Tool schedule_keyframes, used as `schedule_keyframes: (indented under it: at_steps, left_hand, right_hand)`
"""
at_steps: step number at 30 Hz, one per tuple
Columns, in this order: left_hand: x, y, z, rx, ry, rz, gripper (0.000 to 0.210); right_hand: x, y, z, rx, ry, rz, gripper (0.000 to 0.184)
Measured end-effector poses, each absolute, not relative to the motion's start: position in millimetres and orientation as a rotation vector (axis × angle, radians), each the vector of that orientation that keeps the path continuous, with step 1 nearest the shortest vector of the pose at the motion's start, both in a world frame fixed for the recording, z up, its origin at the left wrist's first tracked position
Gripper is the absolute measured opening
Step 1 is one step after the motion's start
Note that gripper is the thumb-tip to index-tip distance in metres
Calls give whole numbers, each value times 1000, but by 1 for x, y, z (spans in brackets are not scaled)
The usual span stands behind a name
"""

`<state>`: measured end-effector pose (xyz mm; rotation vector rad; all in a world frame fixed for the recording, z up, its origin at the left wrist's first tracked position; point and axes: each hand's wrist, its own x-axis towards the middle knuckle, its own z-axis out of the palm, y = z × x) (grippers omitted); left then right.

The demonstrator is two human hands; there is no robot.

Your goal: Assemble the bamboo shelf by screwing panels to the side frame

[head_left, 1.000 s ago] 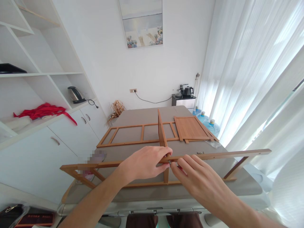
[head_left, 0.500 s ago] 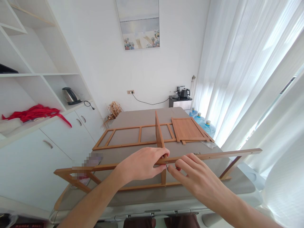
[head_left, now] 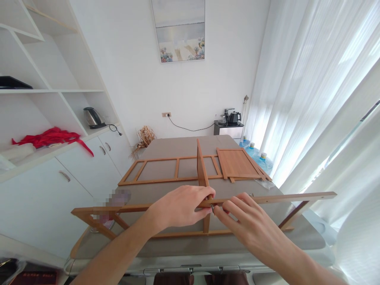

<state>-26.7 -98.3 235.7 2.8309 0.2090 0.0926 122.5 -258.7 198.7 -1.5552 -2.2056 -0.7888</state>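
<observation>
A wooden frame [head_left: 285, 198] stands on its edge along the near side of the table, its long upper rail crossing in front of me. A thin wooden panel [head_left: 202, 168] meets that rail near its middle and points away from me. My left hand [head_left: 181, 206] is closed around this joint, thumb below the rail and fingers over the panel's end. Just right of it, my right hand [head_left: 243, 215] pinches a thin, dark metal piece [head_left: 212, 208], shaped like a hex key, against the rail's near face. My fingers hide most of it.
Farther back on the grey table [head_left: 187, 144] lie a flat wooden ladder-like frame [head_left: 154, 182] and stacked wooden panels [head_left: 239, 162], with a clear plastic bag [head_left: 265, 183] beside them. White cabinets [head_left: 89, 166] flank the left, curtains [head_left: 291, 99] the right. Chair backs [head_left: 173, 278] stand at the near edge.
The view has shifted slightly, so most things appear a little farther right. Both hands stay at the joint; the right fingers have turned slightly and more of the metal piece shows.
</observation>
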Motion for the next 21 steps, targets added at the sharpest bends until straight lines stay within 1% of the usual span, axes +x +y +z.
schedule_keyframes:
  at_steps: [21]
  left_hand:
    - [-26, -98, 234, 2813, 228, 96, 7]
  right_hand:
    - [116, -257, 195, -1551, -2159, -790, 26]
